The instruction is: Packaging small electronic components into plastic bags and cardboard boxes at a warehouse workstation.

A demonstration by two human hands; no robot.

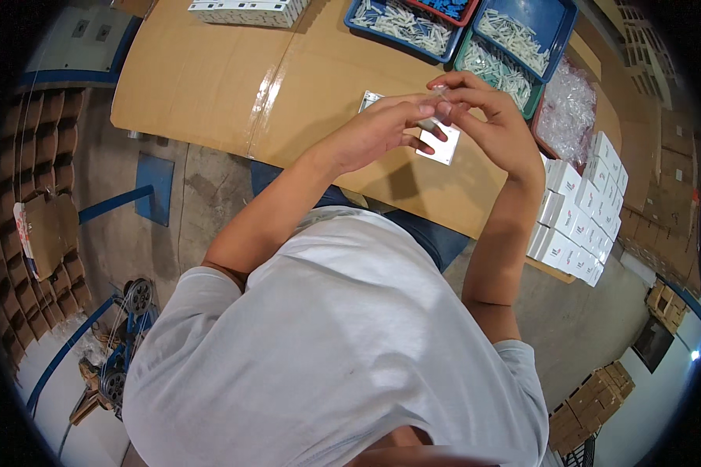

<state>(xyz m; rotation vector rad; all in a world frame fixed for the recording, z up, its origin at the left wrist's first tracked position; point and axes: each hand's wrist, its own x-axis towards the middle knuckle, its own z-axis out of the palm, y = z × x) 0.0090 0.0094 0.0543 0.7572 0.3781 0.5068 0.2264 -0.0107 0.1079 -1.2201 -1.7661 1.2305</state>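
Observation:
Over the table's near edge my two hands meet at the fingertips. My left hand and my right hand pinch a small clear plastic piece between them, its exact kind too small to make out. A small whitish piece shows under my left fingers; I cannot tell whether it is held. Directly below the hands a flat white carton lies on the table, partly covered by my left fingers. Another white item pokes out behind my left hand.
Blue trays and a green tray of small white tubes stand on the cardboard-covered table. A red bin of clear plastic pieces is at right, beside stacked white boxes. A white carton block lies far left.

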